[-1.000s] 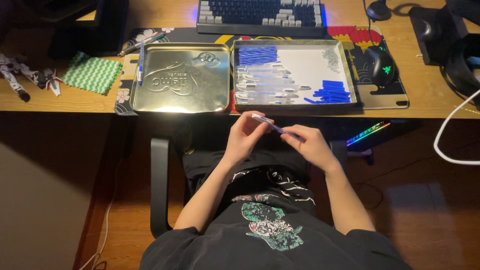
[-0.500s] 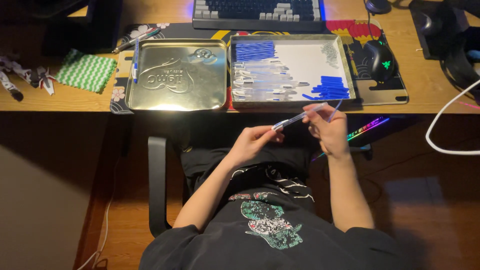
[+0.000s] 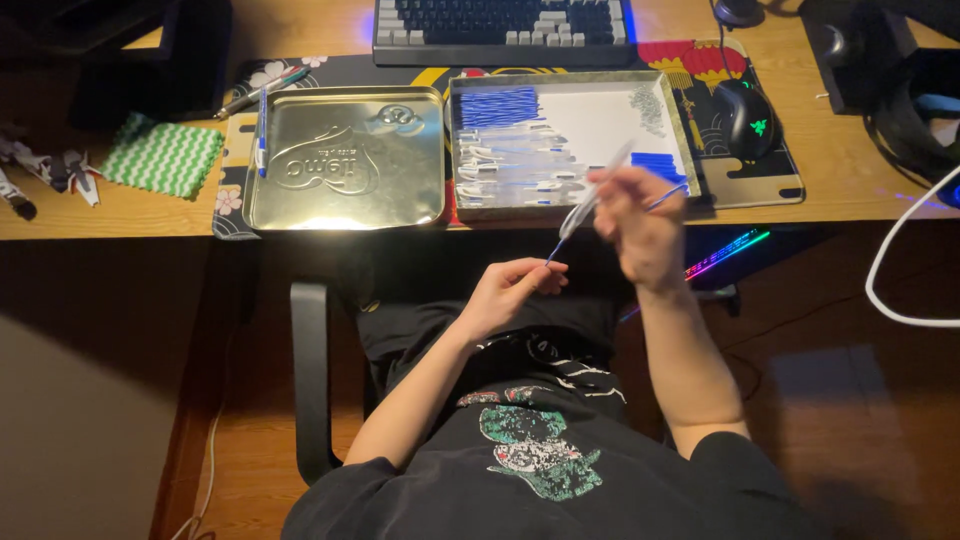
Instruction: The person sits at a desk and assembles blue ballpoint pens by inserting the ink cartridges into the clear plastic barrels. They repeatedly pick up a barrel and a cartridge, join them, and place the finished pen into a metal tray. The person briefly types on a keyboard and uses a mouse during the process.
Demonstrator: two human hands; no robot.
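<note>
My right hand point(image 3: 638, 218) is raised in front of the desk edge and grips a clear pen barrel point(image 3: 592, 196) that slants up toward the open tin tray point(image 3: 676, 130); a thin blue refill point(image 3: 668, 195) also sticks out of it to the right. My left hand point(image 3: 510, 290) sits lower over my lap, fingers pinched near the thin blue tip point(image 3: 553, 252) at the barrel's lower end. The tray holds several blue refills, clear barrels and blue caps. Its gold lid point(image 3: 345, 160) lies upside down to the left.
A keyboard point(image 3: 503, 28) lies behind the tray, a black mouse point(image 3: 748, 117) to its right. A blue-capped pen point(image 3: 261, 130) rests on the lid's left edge. A green zigzag cloth point(image 3: 162, 156) lies far left. A white cable point(image 3: 900, 260) loops at right. A chair armrest point(image 3: 310, 380) stands on my left.
My right hand has lifted the pen barrel up and right toward the tray. My left hand has dropped lower and now stays at the barrel's lower tip.
</note>
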